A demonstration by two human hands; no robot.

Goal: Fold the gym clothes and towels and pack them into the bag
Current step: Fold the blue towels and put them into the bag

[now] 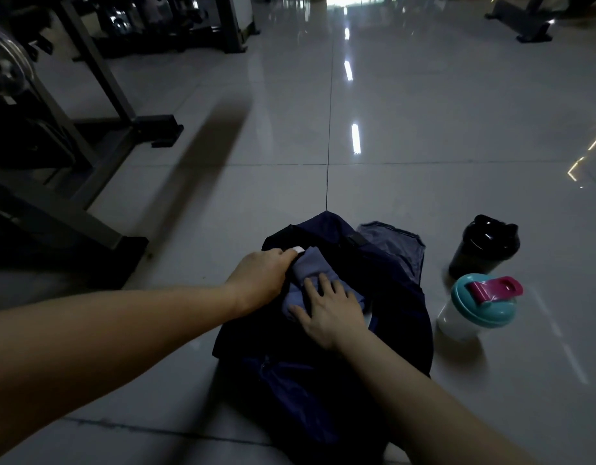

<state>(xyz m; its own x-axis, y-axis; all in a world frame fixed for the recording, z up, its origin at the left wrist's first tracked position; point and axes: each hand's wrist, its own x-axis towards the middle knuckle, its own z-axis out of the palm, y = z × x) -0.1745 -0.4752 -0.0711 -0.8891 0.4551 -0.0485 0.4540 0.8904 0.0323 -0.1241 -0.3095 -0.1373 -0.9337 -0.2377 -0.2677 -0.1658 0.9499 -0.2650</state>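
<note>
Folded cloth (311, 268) is lying in the open bag (289, 380), its long axis running away from the person. Left hand (259, 280) is gripping the cloth's far-left edge, fingers curled. Right hand (330, 310) is pressing flat on the near end, fingers straight.

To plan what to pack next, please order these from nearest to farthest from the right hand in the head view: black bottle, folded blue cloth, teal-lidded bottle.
1. The folded blue cloth, in the bag, under the right hand.
2. The teal-lidded bottle, on the floor to the right.
3. The black bottle, also right, behind the teal one.
</note>
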